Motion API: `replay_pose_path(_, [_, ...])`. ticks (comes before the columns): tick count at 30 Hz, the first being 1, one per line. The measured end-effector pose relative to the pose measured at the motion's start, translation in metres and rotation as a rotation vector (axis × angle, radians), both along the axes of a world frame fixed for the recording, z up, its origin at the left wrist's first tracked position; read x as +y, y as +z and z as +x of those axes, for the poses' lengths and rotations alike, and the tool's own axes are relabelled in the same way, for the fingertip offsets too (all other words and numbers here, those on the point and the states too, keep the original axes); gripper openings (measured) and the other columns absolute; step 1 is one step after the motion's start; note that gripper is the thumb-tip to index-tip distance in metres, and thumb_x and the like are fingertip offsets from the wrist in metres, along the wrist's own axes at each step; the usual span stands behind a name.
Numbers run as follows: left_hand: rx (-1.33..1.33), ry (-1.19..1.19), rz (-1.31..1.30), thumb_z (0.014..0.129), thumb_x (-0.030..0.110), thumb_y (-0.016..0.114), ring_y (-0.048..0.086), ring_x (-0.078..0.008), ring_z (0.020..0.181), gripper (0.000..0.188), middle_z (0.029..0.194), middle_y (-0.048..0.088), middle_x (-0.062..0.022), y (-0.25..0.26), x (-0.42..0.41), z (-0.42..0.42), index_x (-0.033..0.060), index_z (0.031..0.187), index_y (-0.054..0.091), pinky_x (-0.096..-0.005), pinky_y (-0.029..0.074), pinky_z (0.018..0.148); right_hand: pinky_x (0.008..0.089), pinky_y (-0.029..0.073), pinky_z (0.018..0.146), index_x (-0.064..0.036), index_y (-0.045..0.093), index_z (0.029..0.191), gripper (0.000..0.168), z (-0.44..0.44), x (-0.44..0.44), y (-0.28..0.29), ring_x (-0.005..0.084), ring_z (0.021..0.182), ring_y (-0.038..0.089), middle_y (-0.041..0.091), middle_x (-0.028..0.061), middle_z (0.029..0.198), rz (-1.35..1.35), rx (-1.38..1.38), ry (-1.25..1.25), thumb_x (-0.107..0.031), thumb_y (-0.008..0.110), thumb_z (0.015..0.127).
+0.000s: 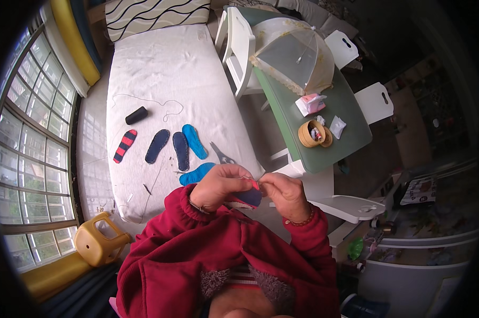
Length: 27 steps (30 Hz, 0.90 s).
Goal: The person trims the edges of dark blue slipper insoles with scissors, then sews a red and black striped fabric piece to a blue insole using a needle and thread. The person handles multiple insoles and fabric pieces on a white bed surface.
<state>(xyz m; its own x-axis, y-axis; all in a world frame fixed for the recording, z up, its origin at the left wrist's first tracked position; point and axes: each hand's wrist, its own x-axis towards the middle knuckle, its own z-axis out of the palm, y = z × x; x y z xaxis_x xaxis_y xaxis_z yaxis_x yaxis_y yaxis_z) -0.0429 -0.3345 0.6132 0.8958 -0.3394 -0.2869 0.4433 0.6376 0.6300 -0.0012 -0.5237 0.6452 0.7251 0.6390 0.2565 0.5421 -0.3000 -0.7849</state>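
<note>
My left hand (219,187) grips a fabric insole (248,197) with a dark blue face and red and pale edges, close in front of my chest. My right hand (289,194) has its thumb and fingertips pinched at the insole's upper right edge; whether a needle or thread is between them is too small to tell. Beyond my hands, on the white-covered bed, lie a blue insole (197,173), another blue insole (195,142), two navy insoles (180,151) (157,146) with stitched edges, and a red-and-black striped insole (125,146). Scissors (222,154) lie just past my left hand.
A black cylindrical object (136,115) and loose thread (172,101) lie on the bed (160,67). Right of it stands a green table (322,159) with a round woven box (309,134), a tissue pack (311,104) and a mesh food cover (295,51). A yellow stool (100,240) stands left.
</note>
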Motion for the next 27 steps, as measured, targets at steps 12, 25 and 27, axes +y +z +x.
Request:
replay_pose_path(12, [0.0, 0.025, 0.072, 0.08, 0.004, 0.061, 0.063, -0.0162, 0.071, 0.011, 0.082, 0.065, -0.0101, -0.002, -0.002, 0.003, -0.0039, 0.089, 0.061, -0.0262, 0.052, 0.067, 0.0318, 0.05, 0.061, 0.001, 0.054, 0.098, 0.017, 0.003, 0.004, 0.004, 0.0249, 0.069, 0.062, 0.06, 0.0145, 0.077, -0.026, 0.003, 0.016, 0.002, 0.057, 0.082])
replay_pose_path(25, [-0.05, 0.066, 0.152, 0.081, 0.007, 0.062, 0.059, -0.01, 0.067, 0.011, 0.078, 0.062, -0.0047, -0.013, -0.001, 0.011, -0.0019, 0.088, 0.062, -0.0223, 0.048, 0.059, 0.0379, 0.047, 0.064, 0.002, 0.049, 0.109, 0.035, 0.005, 0.016, 0.005, 0.0327, 0.073, 0.059, 0.058, 0.0178, 0.08, -0.204, -0.276, 0.017, 0.002, 0.06, 0.075])
replay_pose_path(27, [-0.061, 0.086, 0.171, 0.081, 0.007, 0.062, 0.058, -0.0102, 0.066, 0.011, 0.077, 0.062, -0.0044, -0.017, -0.003, 0.013, -0.0019, 0.088, 0.062, -0.0223, 0.048, 0.058, 0.0392, 0.046, 0.07, 0.002, 0.052, 0.107, 0.035, 0.006, 0.019, 0.011, 0.0331, 0.078, 0.059, 0.058, 0.0181, 0.087, -0.257, -0.374, -0.005, 0.001, 0.062, 0.073])
